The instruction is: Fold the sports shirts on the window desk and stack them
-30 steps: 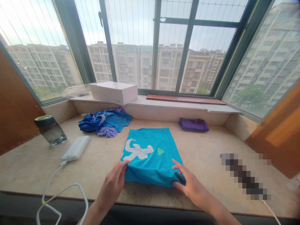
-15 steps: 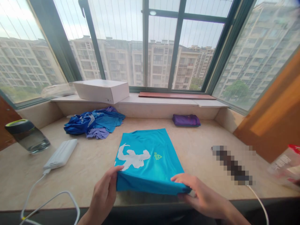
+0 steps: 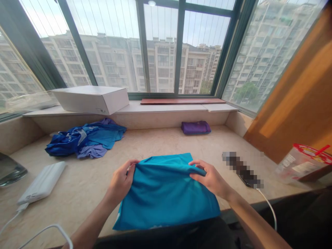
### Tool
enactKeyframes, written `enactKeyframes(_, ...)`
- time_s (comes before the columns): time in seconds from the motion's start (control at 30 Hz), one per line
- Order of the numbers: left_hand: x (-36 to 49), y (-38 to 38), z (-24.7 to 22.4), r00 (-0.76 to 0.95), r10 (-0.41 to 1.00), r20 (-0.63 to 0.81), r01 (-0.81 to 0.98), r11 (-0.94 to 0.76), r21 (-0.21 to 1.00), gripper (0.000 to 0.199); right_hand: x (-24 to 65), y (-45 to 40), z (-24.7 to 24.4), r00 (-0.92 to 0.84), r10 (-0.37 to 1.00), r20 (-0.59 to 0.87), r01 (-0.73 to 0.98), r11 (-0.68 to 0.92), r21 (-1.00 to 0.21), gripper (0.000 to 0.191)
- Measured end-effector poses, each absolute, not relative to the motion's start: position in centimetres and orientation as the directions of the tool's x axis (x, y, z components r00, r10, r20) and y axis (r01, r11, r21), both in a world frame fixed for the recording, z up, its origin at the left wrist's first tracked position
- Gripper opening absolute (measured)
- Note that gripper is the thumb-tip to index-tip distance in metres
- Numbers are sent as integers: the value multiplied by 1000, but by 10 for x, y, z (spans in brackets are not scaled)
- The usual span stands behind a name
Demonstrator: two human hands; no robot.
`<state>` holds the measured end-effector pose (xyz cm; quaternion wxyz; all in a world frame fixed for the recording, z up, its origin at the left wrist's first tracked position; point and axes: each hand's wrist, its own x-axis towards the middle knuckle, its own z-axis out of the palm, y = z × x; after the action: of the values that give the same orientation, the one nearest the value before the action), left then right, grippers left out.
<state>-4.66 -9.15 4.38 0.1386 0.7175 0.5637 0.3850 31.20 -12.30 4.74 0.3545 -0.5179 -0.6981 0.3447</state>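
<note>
A turquoise shirt [image 3: 166, 197] lies partly folded at the front of the stone counter, its near edge reaching over the counter's rim. Its white print is mostly out of sight now, with just a trace at the lower left corner. My left hand [image 3: 124, 178] pinches the upper left of the cloth between thumb and fingers. On the other side, my right hand [image 3: 211, 178] grips a fold at the upper right, thumb below and fingers above. Between the two hands the raised edge stretches across, and a strip of the shirt shows behind it.
Crumpled blue and purple clothes [image 3: 85, 138] lie at the back left, a rolled purple cloth [image 3: 195, 127] at the back right. A white power bank [image 3: 43, 182] and water bottle [image 3: 10, 170] stand left. A blurred phone [image 3: 242, 169] and plastic cup [image 3: 298, 166] are right. A white box [image 3: 93, 98] occupies the sill.
Both hands have moved up and away from me, carrying the shirt's near edge over toward the far side. The printed front is now mostly covered. The view has shifted to the right.
</note>
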Motion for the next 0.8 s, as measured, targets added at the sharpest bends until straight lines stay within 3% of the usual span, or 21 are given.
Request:
enactKeyframes(0.1, -41, -53, 42, 138, 863, 487, 778, -398, 485, 38, 305, -75, 43, -212, 948, 237, 607, 318, -728, 36)
enactKeyframes(0.23, -33, -36, 33, 340, 809, 480, 803, -515, 299, 37, 290, -57, 38, -242, 915, 323, 811, 373, -451, 41)
enactKeyframes(0.4, -35, -45, 10, 648, 681, 340, 669, -723, 172, 39, 275, -104, 14, -515, 846, 138, 757, 525, -389, 51)
enactKeyframes(0.53, -32, -35, 0, 589, 766, 257, 742, -639, 203, 41, 279, -95, -6, -545, 836, 69, 783, 537, -313, 56)
enactKeyframes(0.8, -5, -7, 5, 324, 926, 192, 900, -365, 240, 39, 274, -8, 10, -420, 847, 327, 796, 517, -316, 44)
